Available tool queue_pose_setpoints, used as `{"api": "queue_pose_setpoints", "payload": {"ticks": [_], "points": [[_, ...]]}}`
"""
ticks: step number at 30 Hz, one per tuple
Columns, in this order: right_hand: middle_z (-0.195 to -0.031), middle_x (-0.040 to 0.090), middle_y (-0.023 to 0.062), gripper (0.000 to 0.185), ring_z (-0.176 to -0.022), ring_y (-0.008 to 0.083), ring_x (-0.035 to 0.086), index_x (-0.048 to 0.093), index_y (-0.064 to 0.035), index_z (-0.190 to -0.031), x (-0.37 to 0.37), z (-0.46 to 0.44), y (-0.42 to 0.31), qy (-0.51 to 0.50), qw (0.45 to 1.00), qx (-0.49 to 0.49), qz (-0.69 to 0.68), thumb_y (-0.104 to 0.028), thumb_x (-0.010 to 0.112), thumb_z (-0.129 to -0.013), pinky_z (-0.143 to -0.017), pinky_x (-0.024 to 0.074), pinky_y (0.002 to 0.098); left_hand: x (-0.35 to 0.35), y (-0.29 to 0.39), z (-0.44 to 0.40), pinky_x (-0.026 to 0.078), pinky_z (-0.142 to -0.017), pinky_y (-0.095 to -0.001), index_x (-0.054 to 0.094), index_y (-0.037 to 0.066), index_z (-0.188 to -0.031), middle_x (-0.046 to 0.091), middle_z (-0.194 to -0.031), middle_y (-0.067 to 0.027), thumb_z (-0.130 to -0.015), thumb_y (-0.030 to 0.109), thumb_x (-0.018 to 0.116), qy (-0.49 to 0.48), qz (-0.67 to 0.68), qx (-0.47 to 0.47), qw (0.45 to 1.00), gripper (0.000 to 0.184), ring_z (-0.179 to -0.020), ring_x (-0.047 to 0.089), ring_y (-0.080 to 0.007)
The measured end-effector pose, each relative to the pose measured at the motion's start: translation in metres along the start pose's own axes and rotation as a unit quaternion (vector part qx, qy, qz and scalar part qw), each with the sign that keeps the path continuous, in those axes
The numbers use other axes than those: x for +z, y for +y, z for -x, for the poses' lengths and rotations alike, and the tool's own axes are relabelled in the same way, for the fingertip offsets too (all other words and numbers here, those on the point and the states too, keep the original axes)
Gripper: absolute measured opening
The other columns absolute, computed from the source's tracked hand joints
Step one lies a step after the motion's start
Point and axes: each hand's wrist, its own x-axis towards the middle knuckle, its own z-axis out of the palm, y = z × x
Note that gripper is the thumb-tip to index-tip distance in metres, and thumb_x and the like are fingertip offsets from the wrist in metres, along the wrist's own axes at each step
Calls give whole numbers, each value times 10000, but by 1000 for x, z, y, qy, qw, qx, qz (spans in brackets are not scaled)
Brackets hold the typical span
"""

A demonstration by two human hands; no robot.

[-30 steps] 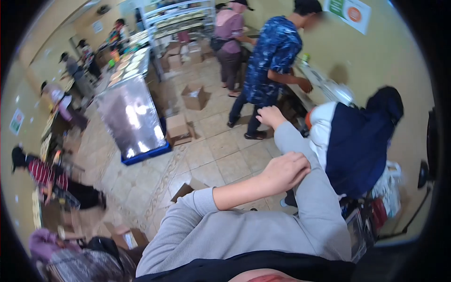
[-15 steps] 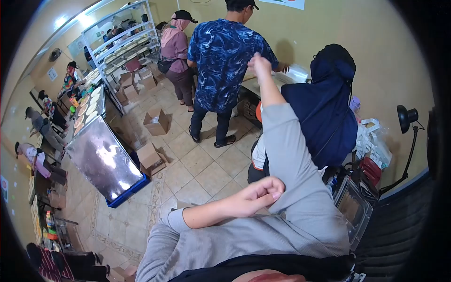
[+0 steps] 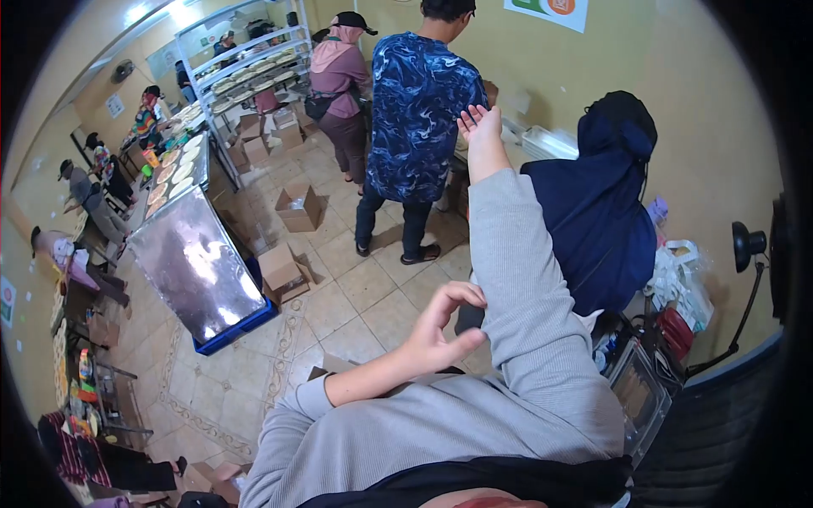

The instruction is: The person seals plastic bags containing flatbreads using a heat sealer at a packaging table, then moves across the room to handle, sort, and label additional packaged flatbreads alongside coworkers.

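My right arm is stretched up and forward in a grey sleeve [image 3: 521, 254]. At its end my right hand [image 3: 481, 129] is raised with its fingers apart and nothing in it. It appears in front of the edge of a person's blue patterned shirt [image 3: 419, 110]; contact cannot be made out. My left hand [image 3: 442, 328] is beside the right sleeve near the elbow. Its thumb and curved fingers are spread apart, with the fingertips at the fabric and nothing held between them.
A person in a dark blue head covering [image 3: 593, 220] is close on the right. A metal-topped table [image 3: 199, 262] with flat rounds stands left, beside open cardboard boxes [image 3: 298, 208]. Behind are a white rack [image 3: 246, 63] and several people. A black lamp [image 3: 749, 245] and bags [image 3: 677, 284] are right.
The view has shifted. My right hand has turned and its fingers have opened upward. My left hand, earlier curled at the right sleeve, now has its thumb and fingers apart.
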Motion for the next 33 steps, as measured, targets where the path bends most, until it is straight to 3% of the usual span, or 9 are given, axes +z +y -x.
{"api": "queue_pose_setpoints", "payload": {"ticks": [2,7,10,16,17,24,26,29,33], "points": [[-990,602,75,438,-880,260,580,508,-76,-1144,7,-7,23,-6,1000,7,11,-425,333,-946,-806,477,458,-17,-1,-3,394,-867,-308,397,61,-1081,523,-1023,-90,-913,57,556,-64,-241,71,966,231,-949,499,-157],[-782,611,10,373,-742,212,596,541,-158,-975,-47,-92,92,8,999,48,1,-469,341,-924,-713,484,410,-50,-25,4,354,-733,-200,449,68,-998,458,-893,39,-1002,175,439,120,87,-161,976,107,-826,421,-33],[-713,605,20,341,-597,212,572,539,-156,-869,-81,-134,125,108,992,64,13,-452,376,-907,-593,447,416,-59,-36,-17,348,-733,-184,448,59,-985,446,-876,39,-1008,213,431,58,300,-323,896,157,-813,416,-28],[-905,647,129,407,-717,259,606,587,-48,-1049,-132,-184,217,129,970,105,177,-393,414,-920,-703,486,441,-139,-89,-64,398,-821,-205,504,6,-1180,555,-1067,26,-1000,235,465,-118,280,-379,874,294,-942,473,-24],[-745,596,108,378,-571,228,568,529,-79,-1074,-153,-195,235,62,947,86,303,-404,393,-939,-543,441,394,-154,-109,-77,409,-837,-205,530,-18,-1203,584,-1054,30,-992,202,491,-152,266,-396,866,308,-945,489,-26],[-806,623,121,395,-670,248,591,557,-63,-1066,-335,-156,352,-175,607,140,762,-405,411,-933,-627,459,406,-227,-198,-171,402,-720,-224,575,-9,-1017,555,-818,25,-1000,185,468,-257,88,-374,887,222,-761,444,-62],[-823,630,125,400,-698,254,598,565,-58,-1063,-377,-123,363,-206,529,211,796,-405,416,-932,-651,464,409,-244,-208,-198,396,-837,-246,564,-29,-1095,596,-972,-48,-1007,225,432,-234,132,-406,873,300,-902,515,-119],[-849,642,131,408,-740,262,608,577,-51,-1060,-406,-103,359,-213,476,273,808,-406,424,-929,-687,472,415,-289,-222,-224,324,-1066,-350,477,-81,-1278,565,-1262,-205,-1009,320,383,-207,244,-477,819,493,-1203,526,-261],[-883,657,139,418,-797,274,621,593,-42,-1055,-422,-128,354,-199,464,257,824,-406,434,-926,-735,483,422,-357,-268,-215,335,-1060,-428,488,-105,-1247,565,-1230,-253,-997,384,374,-109,227,-448,858,560,-1165,546,-324]]}}
